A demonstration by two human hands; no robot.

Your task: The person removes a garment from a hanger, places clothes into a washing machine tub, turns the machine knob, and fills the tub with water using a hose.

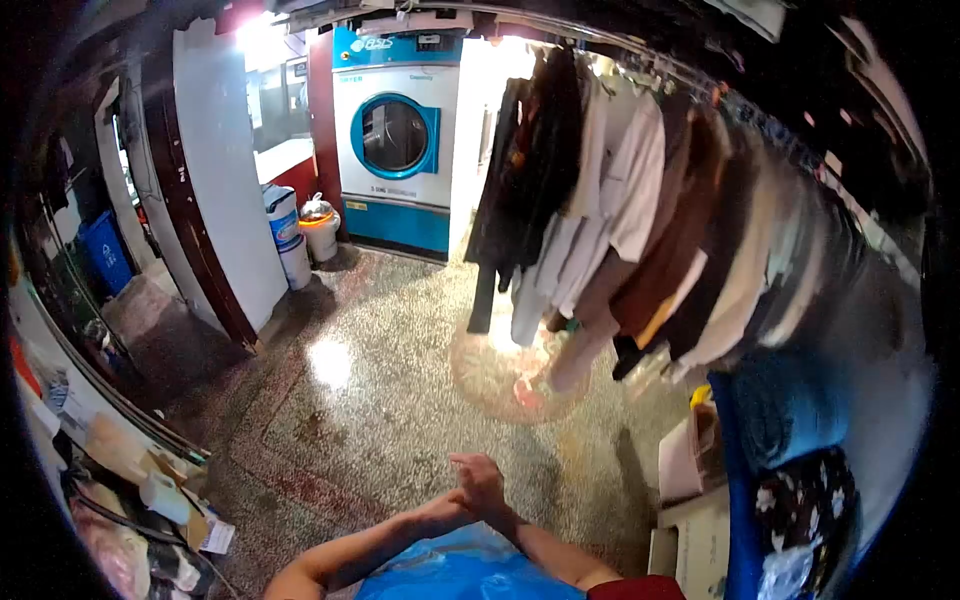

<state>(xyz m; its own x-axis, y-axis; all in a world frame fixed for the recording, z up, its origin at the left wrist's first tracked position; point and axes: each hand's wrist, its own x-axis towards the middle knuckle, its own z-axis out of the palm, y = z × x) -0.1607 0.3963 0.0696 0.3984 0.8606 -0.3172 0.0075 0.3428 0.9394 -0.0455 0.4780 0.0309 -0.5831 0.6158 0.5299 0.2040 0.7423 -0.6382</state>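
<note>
My right hand (pixel 483 486) is low in the middle of the head view, crossing over my left hand (pixel 450 510) near the wrist. Some of the right hand's fingers show, stretched out toward the left, and nothing is visible in them. The left fingers are hidden behind the right hand. Just below both forearms spreads a shiny blue plastic-like surface (pixel 470 572) at my front; whether it is worn or carried, I cannot tell. A dark red sleeve (pixel 637 588) shows on the right arm.
A long row of hanging clothes (pixel 640 190) runs along the right. Ahead stands a blue and white dryer (pixel 395 140), with buckets (pixel 320 230) beside it. Folded jeans (pixel 785 405) and a white box (pixel 695 540) sit at right. Clutter (pixel 150 500) lines the left edge.
</note>
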